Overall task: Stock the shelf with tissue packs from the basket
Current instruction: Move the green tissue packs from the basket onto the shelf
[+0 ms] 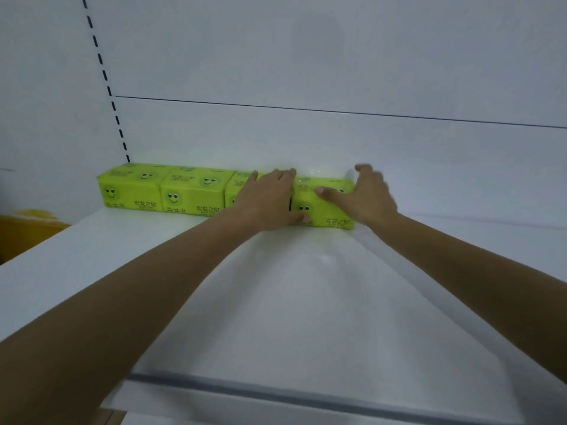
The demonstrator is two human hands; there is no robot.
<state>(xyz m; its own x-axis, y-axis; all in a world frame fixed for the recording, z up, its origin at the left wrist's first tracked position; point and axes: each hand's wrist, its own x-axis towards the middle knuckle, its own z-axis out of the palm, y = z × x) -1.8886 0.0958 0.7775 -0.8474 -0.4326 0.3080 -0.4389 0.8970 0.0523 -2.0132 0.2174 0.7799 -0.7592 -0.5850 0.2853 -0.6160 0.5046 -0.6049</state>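
Tissue packs (190, 194) in green wrappers stand four in a row along the back of your white shelf (276, 302). Your left hand (270, 197) lies flat over the third pack (236, 187), fingers straight, thumb touching the front of the fourth pack (325, 207). Your right hand (368, 197) grips that fourth pack at its right end, thumb across the top, fingers curled behind. A yellow basket (24, 231) shows at the left edge; you cannot tell what it holds.
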